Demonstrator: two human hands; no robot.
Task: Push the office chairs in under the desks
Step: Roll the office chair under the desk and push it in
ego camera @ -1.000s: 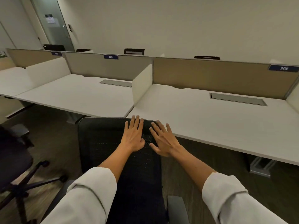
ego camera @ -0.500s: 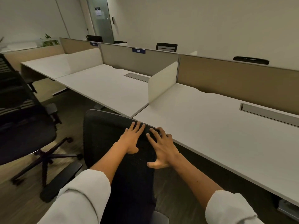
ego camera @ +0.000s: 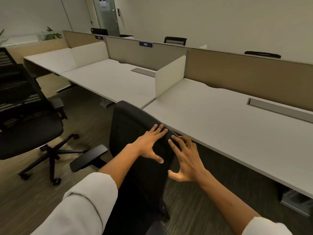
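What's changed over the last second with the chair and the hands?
The view swung left, showing a second chair. The pushed chair now meets the desk edge. The right hand spread and lifted its palm; the left hand stayed flat.

Dim, warm, even light falls from overhead and my desk [ego camera: 220, 119] tops show no glare. Deep shadow lies under them. The floor [ego camera: 88, 143] by the left chair [ego camera: 25, 129] smears with motion blur, and straight edges bow toward the frame's borders.
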